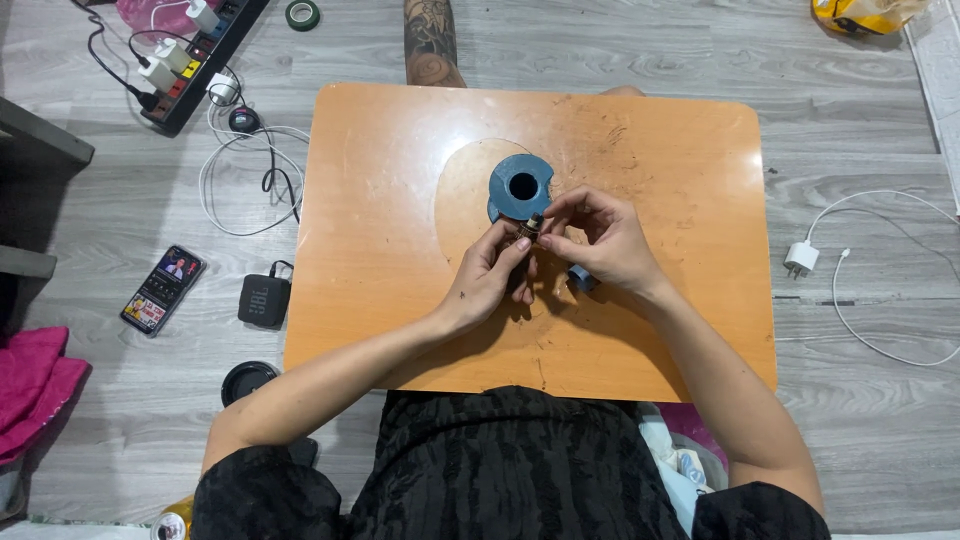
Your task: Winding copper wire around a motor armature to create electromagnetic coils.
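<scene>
Over the middle of a low orange table (400, 300), my left hand (488, 280) and my right hand (598, 240) meet. Between their fingertips they pinch a small dark cylindrical piece with a brown band (529, 226). Just beyond the fingers lies a blue-grey round part (520, 187) with a dark hole in its centre, flat on the tabletop. A small blue-grey bit (582, 279) peeks out under my right wrist, mostly hidden.
On the grey floor to the left lie a phone (163, 289), a black speaker (264, 300), a power strip (195, 55) with white cables and a green tape roll (303, 14). A white charger (801, 259) with cable lies on the right. Another person's tattooed leg (430, 45) is beyond the table.
</scene>
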